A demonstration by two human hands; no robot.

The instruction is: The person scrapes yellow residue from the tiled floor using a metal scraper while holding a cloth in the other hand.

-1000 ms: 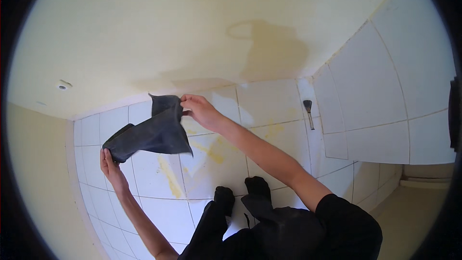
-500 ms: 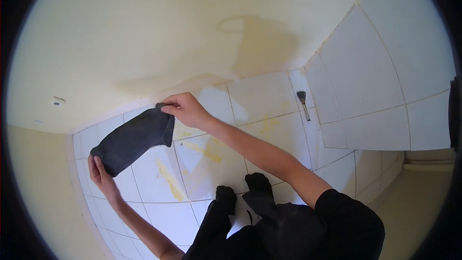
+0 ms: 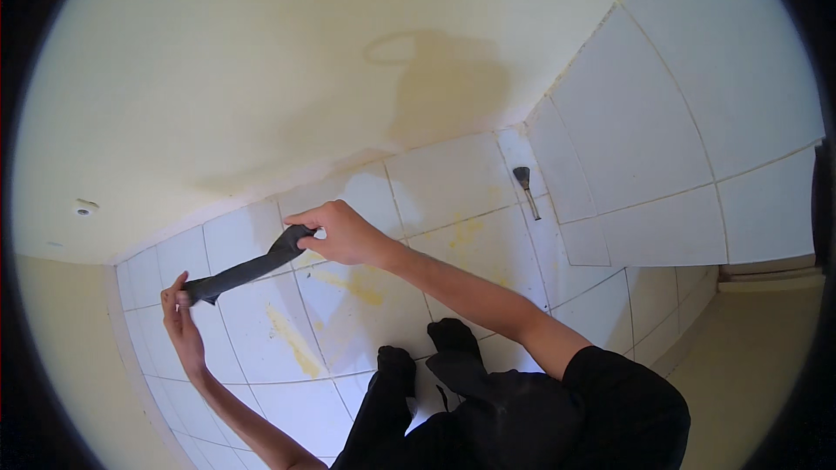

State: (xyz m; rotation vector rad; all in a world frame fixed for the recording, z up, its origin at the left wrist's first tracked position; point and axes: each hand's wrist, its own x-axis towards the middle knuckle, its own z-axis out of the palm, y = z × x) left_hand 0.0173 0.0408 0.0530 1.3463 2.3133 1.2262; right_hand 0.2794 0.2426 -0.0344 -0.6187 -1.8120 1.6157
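A dark grey cloth [image 3: 246,272] is stretched between my two hands above the tiled floor, looking like a narrow band from here. At its left end my left hand [image 3: 184,324] pinches it between thumb and fingers. The other end is gripped by my right hand [image 3: 340,233], a little farther away and higher in the picture. Part of the cloth's surface is hidden because it is seen nearly edge-on.
White floor tiles [image 3: 287,400] carry yellow smears [image 3: 292,341]. A small dark-headed brush [image 3: 525,192] lies by the right-hand corner. Ahead rises a cream wall [image 3: 261,61] with a small round fitting [image 3: 85,207]; white wall tiles [image 3: 649,113] stand to the right.
The cloth has gone from spread broad and flat to a narrow band. My right hand has come down slightly in the picture; both hands keep hold.
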